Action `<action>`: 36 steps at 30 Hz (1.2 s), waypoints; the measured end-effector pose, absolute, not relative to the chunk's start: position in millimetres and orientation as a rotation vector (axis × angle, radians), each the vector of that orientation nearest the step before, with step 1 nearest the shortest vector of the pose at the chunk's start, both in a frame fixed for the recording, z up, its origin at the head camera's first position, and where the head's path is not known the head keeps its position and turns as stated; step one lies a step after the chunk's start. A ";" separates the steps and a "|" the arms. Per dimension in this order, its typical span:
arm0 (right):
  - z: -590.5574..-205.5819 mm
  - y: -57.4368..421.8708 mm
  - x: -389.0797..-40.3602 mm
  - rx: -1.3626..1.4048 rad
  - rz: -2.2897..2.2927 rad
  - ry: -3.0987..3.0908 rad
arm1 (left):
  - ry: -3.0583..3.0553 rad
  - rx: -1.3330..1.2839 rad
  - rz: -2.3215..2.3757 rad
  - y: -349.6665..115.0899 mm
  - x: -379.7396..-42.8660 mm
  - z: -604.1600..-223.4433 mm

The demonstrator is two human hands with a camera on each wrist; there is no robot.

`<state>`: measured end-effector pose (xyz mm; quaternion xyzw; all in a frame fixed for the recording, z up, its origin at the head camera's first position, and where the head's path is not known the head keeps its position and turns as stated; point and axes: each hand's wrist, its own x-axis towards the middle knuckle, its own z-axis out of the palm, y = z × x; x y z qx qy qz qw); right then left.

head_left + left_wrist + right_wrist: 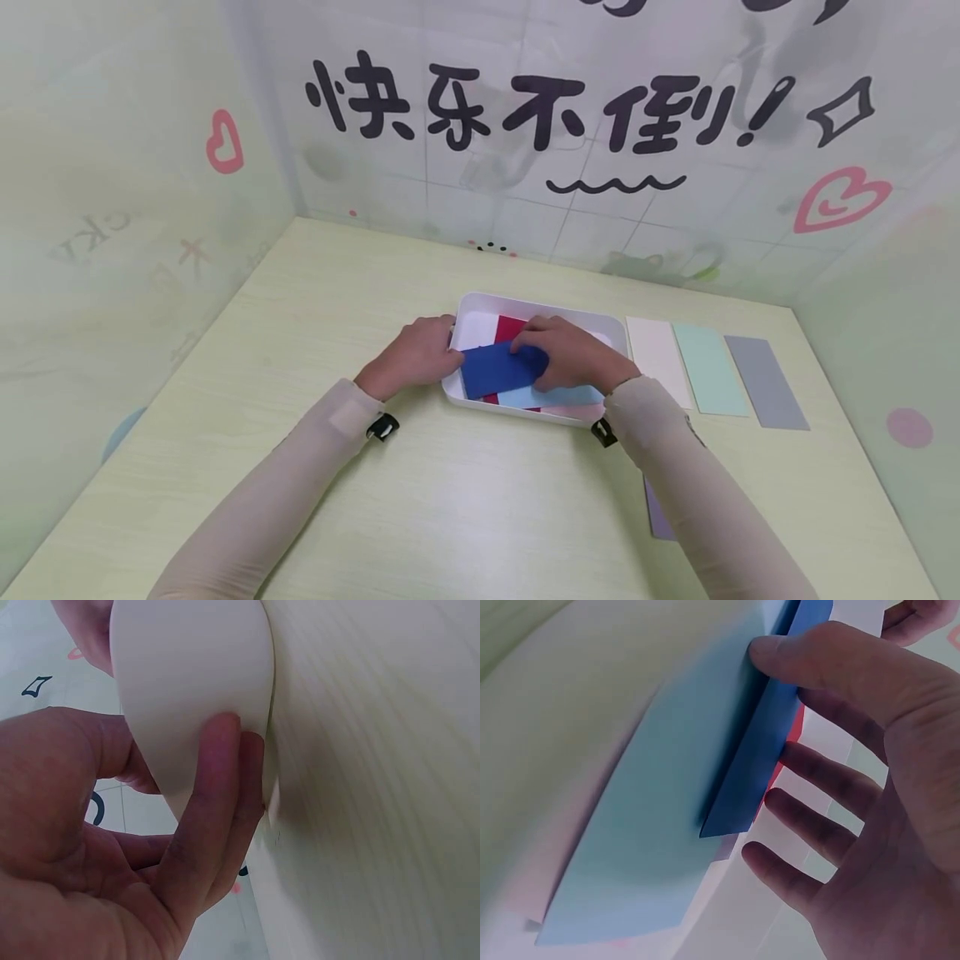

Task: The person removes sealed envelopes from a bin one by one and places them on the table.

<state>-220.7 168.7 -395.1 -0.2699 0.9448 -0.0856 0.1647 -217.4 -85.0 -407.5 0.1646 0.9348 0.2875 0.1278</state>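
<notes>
At twelve o'clock, dark Chinese characters (545, 108) on the back wall (382, 179) read "快乐不倒!". Toward one o'clock, more writing (626, 8) is cut off. At nine o'clock, faint letters (92, 236) on the side wall (112, 100) show "ck", the rest unclear.

Left hand (415, 357) grips and right hand (573, 354) pinches, arms (273, 492) extended forward

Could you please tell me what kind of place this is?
Probably a small screened-off work booth, though I cannot be sure: a pale table is enclosed on three sides by printed panels with hearts and Chinese writing, and on it lies a white tray of coloured cards.
</notes>
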 end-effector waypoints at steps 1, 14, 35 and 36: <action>-395.5 169.5 -220.7 -0.773 -0.253 2.693 | 2.719 0.479 0.838 -84.7 -217.3 -407.6; -398.9 173.0 -221.6 -0.802 -0.269 2.728 | 2.716 0.464 0.844 -83.1 -218.0 -410.0; -386.7 180.1 -213.1 -0.885 -0.275 2.799 | 2.732 0.484 0.826 -83.3 -217.7 -408.7; -385.8 181.1 -212.2 -0.887 -0.270 2.804 | 2.730 0.483 0.827 -83.3 -217.7 -408.6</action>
